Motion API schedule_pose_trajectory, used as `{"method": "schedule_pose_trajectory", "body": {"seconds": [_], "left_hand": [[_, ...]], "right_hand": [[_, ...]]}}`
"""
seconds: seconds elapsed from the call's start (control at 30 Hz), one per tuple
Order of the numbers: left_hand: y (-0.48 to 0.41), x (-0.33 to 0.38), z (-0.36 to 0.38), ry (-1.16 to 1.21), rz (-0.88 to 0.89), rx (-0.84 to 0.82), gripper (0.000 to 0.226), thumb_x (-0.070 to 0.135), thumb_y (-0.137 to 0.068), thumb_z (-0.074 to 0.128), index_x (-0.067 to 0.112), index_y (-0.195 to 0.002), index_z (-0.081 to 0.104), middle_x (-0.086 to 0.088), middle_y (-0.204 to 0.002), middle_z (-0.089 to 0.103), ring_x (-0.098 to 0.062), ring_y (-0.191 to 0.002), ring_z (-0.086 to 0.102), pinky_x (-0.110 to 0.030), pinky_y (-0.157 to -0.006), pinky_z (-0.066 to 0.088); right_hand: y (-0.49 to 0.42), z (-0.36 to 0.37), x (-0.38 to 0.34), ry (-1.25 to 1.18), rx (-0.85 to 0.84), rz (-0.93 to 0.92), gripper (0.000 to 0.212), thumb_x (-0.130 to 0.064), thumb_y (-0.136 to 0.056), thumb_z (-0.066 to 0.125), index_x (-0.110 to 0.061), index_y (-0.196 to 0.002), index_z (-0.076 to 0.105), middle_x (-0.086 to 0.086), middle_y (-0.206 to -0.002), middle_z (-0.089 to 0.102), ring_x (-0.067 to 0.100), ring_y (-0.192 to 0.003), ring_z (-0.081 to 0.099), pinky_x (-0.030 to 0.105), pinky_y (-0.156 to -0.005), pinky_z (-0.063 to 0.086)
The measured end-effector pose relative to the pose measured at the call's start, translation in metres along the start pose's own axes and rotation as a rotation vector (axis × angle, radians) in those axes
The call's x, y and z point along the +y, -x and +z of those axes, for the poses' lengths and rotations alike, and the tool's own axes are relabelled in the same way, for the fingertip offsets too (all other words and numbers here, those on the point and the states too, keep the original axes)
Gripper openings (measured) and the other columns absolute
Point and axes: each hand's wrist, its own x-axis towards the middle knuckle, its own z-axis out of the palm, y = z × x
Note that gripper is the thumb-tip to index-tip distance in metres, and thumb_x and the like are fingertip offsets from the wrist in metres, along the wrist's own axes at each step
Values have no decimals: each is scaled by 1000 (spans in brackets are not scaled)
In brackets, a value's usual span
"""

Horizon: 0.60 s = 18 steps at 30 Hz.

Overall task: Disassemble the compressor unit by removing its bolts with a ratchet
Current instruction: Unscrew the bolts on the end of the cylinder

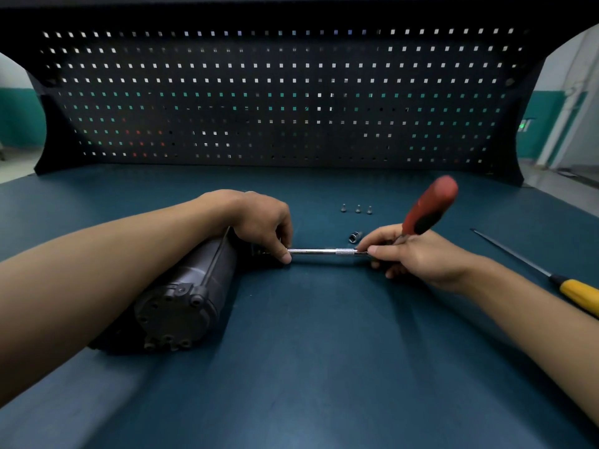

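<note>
While the compressor unit point(181, 303) lies sideways, our left hand point(259, 218) pinches the chrome bar point(317, 251). Our right hand point(418, 257) grips the ratchet point(431, 205), seemingly at its head.

Both forearms were extended from the near corners toward the middle. The left hand point(262, 222) was curled, fingertips point(286, 257) pinched on the ratchet point(317, 251); the right hand point(418, 256) was closed round its right end.
</note>
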Motion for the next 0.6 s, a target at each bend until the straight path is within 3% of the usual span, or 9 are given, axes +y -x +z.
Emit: {"method": "schedule_pose_trajectory", "body": {"seconds": [0.1,0.23,0.43,0.6], "left_hand": [[-1,0,-1,0,2,-12,24,67,-74,73,44,-72,68,38,-65,60,20,-62,53,-25,-61,38],[-2,0,-1,1,-2,-19,25,66,-73,74,42,-74,68,39,-64,60,21,-62,52,-24,-61,38],[-2,-1,0,-2,16,-16,26,67,-72,74,42,-77,70,37,-66,61,20,-62,53,-24,-60,38],[-3,-2,0,14,28,-12,27,67,-70,76,42,-78,72,35,-67,63,17,-63,55,-24,-59,38]], "right_hand": [[-2,0,-2,-206,-9,101,15,-8,-98,61,1,-104,71,4,-85,67,12,-71,65,21,-52,50],[-1,1,-6,-334,-8,191,21,-25,-94,66,-5,-94,72,1,-83,69,16,-66,68,20,-47,49],[-2,1,-8,-279,7,290,35,-44,-93,64,-10,-94,71,3,-81,66,14,-54,63,19,-37,40],[-3,3,-9,-254,-14,322,37,-49,-97,57,-13,-94,67,10,-89,78,13,-46,54,19,-35,33]]}}
